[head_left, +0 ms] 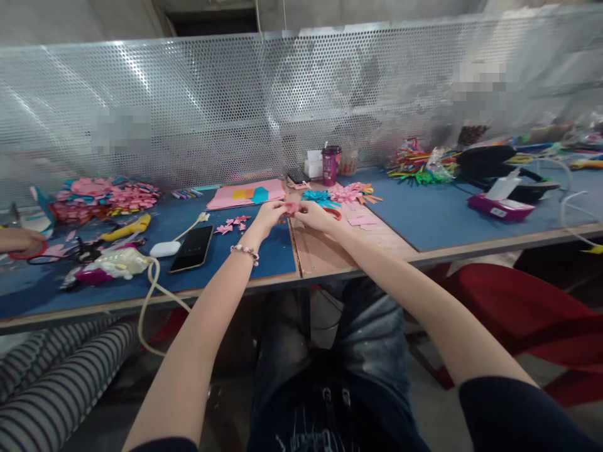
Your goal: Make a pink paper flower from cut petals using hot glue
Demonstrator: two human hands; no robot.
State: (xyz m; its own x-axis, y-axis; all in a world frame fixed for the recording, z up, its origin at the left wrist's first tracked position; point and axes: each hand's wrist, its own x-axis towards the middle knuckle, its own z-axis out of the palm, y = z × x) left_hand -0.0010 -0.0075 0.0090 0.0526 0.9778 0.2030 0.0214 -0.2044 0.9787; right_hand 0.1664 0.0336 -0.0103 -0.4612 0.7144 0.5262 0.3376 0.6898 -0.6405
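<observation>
Both my arms reach out over the blue table top [433, 213]. My left hand [269, 213] and my right hand [315, 216] meet in the middle and pinch a small pink paper piece [291, 207] between their fingertips. A bead bracelet sits on my left wrist. Small pink folded paper bits [233, 224] lie just left of my left hand. A blue paper flower [318, 196] and a pink paper flower [346, 193] lie just beyond my right hand. Red-handled scissors [335, 213] peek out beside my right hand.
A black phone [192, 248], a white charger and a glue gun [110, 266] lie at the left. Pink paper sheets [247, 194], a purple cup [330, 164], and paper flower piles [106, 196] stand farther back. Another person's hand [19, 242] and striped legs are at far left. A red chair [518, 314] stands right.
</observation>
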